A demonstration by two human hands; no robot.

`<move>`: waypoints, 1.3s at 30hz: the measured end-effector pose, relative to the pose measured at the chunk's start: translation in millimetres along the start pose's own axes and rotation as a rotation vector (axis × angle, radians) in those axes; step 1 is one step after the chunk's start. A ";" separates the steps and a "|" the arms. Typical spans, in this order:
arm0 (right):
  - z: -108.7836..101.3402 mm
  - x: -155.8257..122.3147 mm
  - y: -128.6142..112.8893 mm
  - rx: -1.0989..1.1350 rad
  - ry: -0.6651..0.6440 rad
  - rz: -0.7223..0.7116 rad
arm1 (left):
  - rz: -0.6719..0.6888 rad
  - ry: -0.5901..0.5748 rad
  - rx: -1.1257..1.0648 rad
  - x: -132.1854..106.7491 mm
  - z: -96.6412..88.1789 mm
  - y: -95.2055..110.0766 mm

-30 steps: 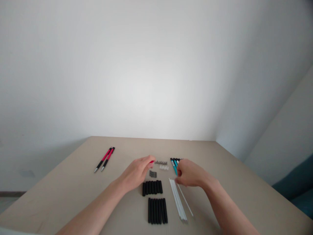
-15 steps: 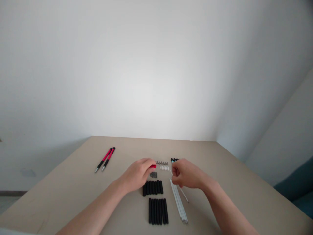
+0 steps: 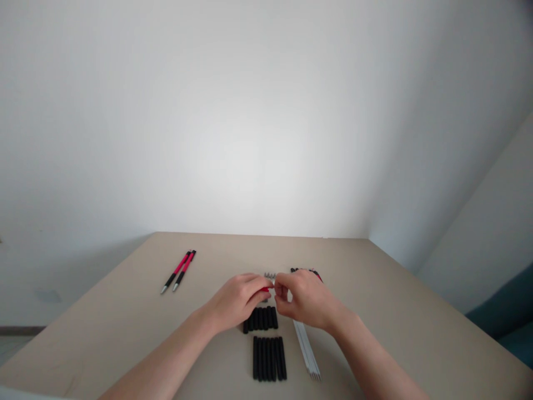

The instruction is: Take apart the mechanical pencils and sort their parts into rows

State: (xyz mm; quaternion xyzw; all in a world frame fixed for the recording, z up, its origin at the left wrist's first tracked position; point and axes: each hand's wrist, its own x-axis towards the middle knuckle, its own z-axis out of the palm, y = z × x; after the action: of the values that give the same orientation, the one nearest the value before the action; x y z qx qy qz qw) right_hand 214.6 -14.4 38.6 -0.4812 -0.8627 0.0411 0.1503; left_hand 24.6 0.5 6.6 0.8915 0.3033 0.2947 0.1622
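Note:
My left hand (image 3: 238, 300) is closed on a red pen barrel (image 3: 265, 289), most of it hidden by the fingers. Close against it, my right hand (image 3: 302, 294) is pinched at the barrel's end. A white pen refill was in that pinch half a second ago; its length is now hidden, with only a pale bit showing between the fingertips. Under and beyond the hands are small springs (image 3: 270, 275), partly covered. A bundle of white refills (image 3: 307, 353) lies below my right hand. Nearer me are two rows of black grips, an upper row (image 3: 262, 318) and a lower row (image 3: 270, 359).
Two assembled red and black pens (image 3: 179, 272) lie on the left of the beige table (image 3: 116, 333). Behind my right hand, black and red pen parts (image 3: 317, 275) stick out. A white wall (image 3: 258, 122) borders the back, with dark teal fabric (image 3: 503, 305) at right.
My right hand has moved left with the white refill, up to the red barrel in my left hand. The left hand has shifted slightly right. The small clear parts are now covered.

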 end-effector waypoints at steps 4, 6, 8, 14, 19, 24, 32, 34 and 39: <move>-1.4 0.0 0.3 0.034 0.100 -0.099 | 0.004 0.017 0.059 0.8 -1.1 1.1; -2.9 -0.6 2.4 0.030 0.167 -0.117 | -0.021 0.053 0.102 1.3 -2.4 0.7; -4.9 -1.5 7.2 0.018 0.219 -0.105 | -0.058 0.103 0.134 1.5 -4.1 -0.6; -8.4 -2.8 26.3 0.024 0.322 0.013 | -0.141 0.175 0.150 1.0 -5.9 -6.8; -0.2 0.3 21.6 0.052 0.294 -0.061 | -0.135 0.087 0.083 0.7 -1.0 -8.8; 9.9 3.1 12.7 0.064 0.278 -0.083 | -0.106 0.056 0.053 0.0 0.7 -6.1; 0.0 -2.1 11.9 0.139 0.067 0.109 | -0.233 0.132 0.203 1.7 -6.0 -7.7; -2.0 -5.0 12.6 0.174 -0.149 0.088 | -0.272 0.151 0.220 2.0 -6.3 -9.6; 2.0 -8.2 8.9 0.223 -0.524 0.087 | -0.271 0.150 0.230 1.7 -5.8 -10.1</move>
State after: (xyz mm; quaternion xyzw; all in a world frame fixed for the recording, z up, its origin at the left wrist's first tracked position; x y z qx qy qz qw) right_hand 225.2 -16.4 32.9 -0.4710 -0.8409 0.2651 -0.0277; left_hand 17.6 10.0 7.1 0.8309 0.4633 0.2991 0.0744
